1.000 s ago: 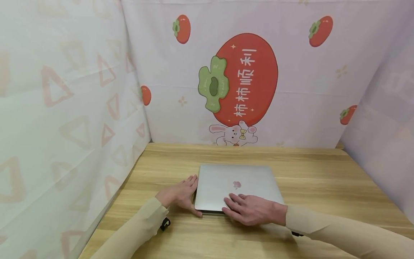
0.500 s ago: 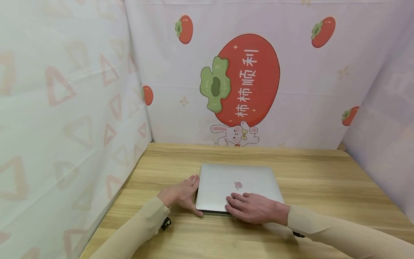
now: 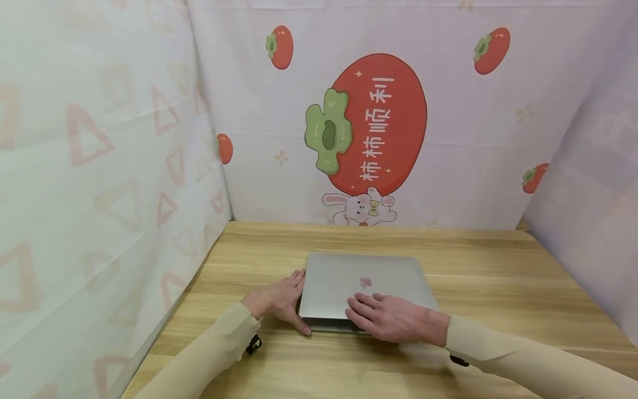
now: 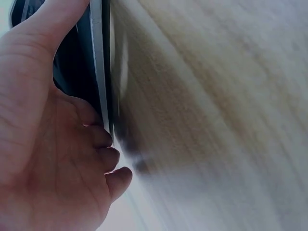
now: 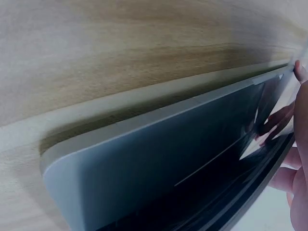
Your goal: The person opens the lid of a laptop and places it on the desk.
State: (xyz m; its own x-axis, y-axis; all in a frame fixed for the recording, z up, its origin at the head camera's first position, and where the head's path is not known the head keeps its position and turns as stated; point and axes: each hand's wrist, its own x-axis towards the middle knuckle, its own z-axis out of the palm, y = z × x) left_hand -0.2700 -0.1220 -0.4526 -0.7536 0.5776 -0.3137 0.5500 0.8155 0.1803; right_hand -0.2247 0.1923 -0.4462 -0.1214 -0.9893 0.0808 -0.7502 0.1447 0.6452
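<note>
Where left hand (image 3: 279, 300) spreads, rounded metallic laptop (image 3: 334, 296), right hand (image 3: 391, 317) pinching lid (image 3: 366, 271), woodgrain table (image 3: 508, 310)

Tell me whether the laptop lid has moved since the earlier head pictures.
Yes, upward: judged against the laptop base in the head view, the front of the laptop lid has lifted, so it stands wider open.
</note>
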